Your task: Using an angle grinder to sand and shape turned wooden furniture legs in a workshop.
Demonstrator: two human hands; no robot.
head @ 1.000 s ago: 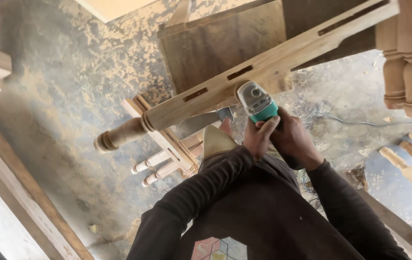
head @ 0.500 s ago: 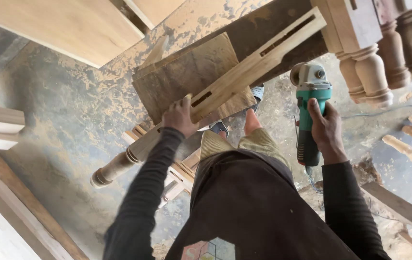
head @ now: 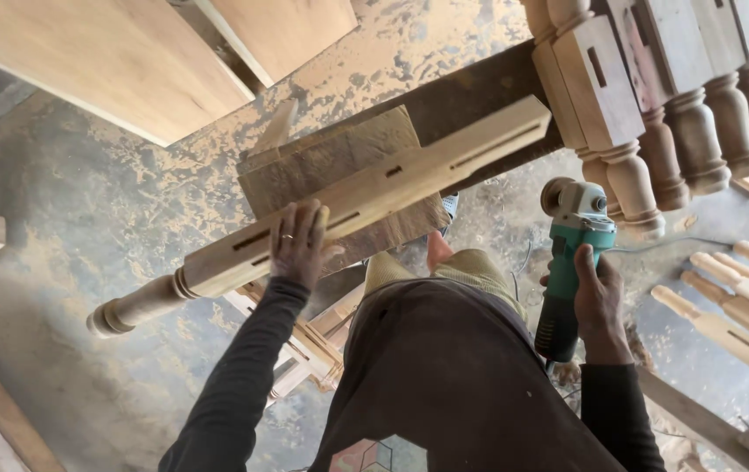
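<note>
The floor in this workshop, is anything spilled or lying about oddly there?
Pale sawdust coats the grey floor in uneven patches. Turned wooden legs lie loose at the right. The left hand rests on a long mortised leg; the right hand grips a green angle grinder.

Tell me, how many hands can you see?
2. The left hand rests on the long wooden leg. The right hand grips the green grinder beside the person's knee.
</note>
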